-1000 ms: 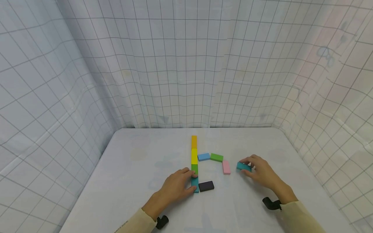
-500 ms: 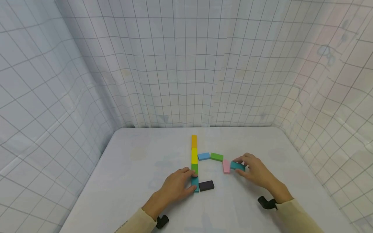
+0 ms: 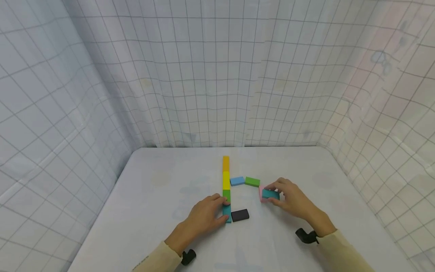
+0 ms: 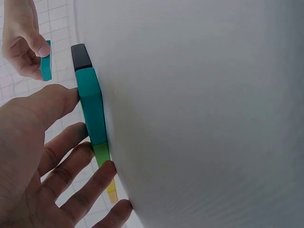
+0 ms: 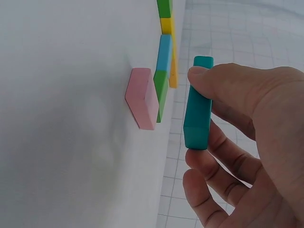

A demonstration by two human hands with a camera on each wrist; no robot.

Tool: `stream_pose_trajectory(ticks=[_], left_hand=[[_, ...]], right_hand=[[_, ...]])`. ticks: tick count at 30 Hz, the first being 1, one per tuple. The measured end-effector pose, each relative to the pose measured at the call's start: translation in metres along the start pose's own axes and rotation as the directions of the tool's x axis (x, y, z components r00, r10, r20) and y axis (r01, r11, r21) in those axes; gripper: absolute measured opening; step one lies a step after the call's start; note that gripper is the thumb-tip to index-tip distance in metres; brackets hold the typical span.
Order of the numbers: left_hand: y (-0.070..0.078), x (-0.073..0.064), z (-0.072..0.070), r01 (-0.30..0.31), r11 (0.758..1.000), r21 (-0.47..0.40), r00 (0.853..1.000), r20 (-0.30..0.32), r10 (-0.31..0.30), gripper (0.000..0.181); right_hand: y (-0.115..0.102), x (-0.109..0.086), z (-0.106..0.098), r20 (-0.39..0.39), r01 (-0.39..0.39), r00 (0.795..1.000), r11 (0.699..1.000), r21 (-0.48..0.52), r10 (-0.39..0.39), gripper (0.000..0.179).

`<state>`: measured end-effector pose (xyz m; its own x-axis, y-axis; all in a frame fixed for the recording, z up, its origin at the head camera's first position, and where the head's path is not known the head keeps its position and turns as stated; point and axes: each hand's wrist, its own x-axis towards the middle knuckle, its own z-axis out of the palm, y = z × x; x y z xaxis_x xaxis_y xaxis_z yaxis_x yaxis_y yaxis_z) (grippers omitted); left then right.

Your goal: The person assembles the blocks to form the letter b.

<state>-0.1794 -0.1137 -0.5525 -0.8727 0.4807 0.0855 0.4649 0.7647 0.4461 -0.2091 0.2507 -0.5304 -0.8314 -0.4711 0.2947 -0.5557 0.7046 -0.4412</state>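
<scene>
Teal and smooth, a small rectangular block (image 3: 270,194) with flat matte faces sits pinched between the thumb and fingertips of the right hand (image 3: 292,200), lifted off the white tabletop (image 3: 163,196) toward its right side. Its long axis runs left to right, one end pointing at the pink block (image 3: 261,192) just beside it, which lies flat. The left hand (image 3: 204,217) rests on the tabletop with relaxed, nearly straight fingers touching a second teal block (image 4: 92,111). That block forms the near end of a straight row running toward the far edge: teal, green (image 3: 226,195), yellow (image 3: 226,180), orange (image 3: 225,163). A black block (image 3: 239,215) lies touching the row's near end, on its right.
</scene>
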Motion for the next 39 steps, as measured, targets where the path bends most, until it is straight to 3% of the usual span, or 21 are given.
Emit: stream_pose_trajectory(ticks=[10, 18, 25, 39], left_hand=[[0.000, -0.003, -0.004, 0.007, 1.000, -0.006, 1.000, -0.010, -0.007, 0.042], [-0.003, -0.003, 0.002, -0.008, 1.000, -0.004, 1.000, -0.020, 0.008, 0.043], [-0.001, -0.002, 0.003, -0.013, 1.000, -0.013, 1.000, -0.018, 0.013, 0.043], [0.000, 0.000, 0.003, -0.003, 1.000, 0.005, 1.000, -0.011, 0.003, 0.043]], right_hand=[[-0.006, 0.003, 0.004, 0.045, 0.021, 0.999, 0.999, 0.039, -0.023, 0.034], [-0.009, 0.004, 0.011, 0.100, 0.031, 0.994, 0.997, 0.068, -0.038, 0.035], [-0.012, 0.006, 0.015, 0.154, 0.012, 0.988, 1.000, 0.028, -0.016, 0.036], [-0.014, 0.010, 0.023, 0.205, 0.027, 0.978, 0.999, 0.041, -0.035, 0.035]])
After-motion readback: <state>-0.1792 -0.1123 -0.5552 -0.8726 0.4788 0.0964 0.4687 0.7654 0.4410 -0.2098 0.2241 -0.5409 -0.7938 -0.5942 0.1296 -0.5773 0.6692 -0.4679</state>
